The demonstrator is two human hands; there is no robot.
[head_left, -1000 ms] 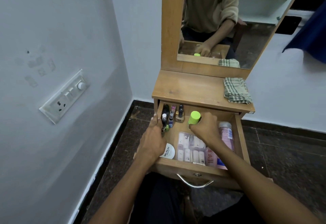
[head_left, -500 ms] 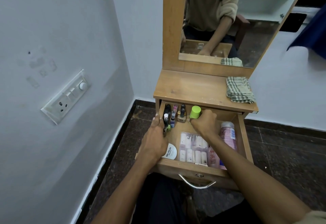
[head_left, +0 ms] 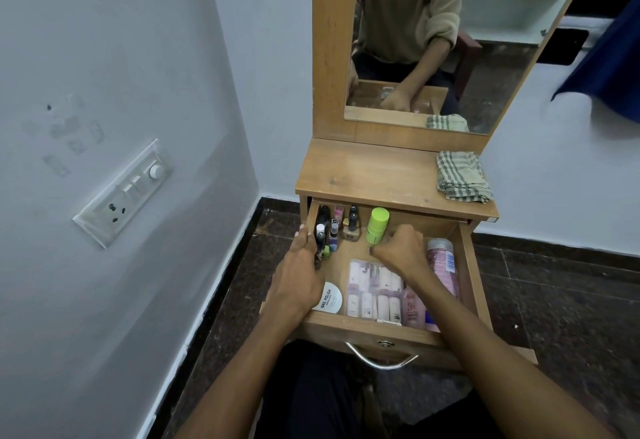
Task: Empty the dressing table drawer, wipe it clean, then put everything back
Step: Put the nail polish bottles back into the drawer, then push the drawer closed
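The right hand (head_left: 398, 248) has let go of the green bottle (head_left: 376, 225); its fingers are curled on nothing, just beside it. The bottle now stands upright alone at the back of the open drawer (head_left: 465, 265), next to the nail polish bottles (head_left: 332, 231). The left hand (head_left: 301, 272) still grips the drawer's left wall. The checked cloth (head_left: 462, 176) lies on the tabletop (head_left: 374, 175).

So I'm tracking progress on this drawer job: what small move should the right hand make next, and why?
Probably draw back out of the open wooden drawer: the right hand holds nothing, and the lime-green cylindrical bottle stands upright beside it.
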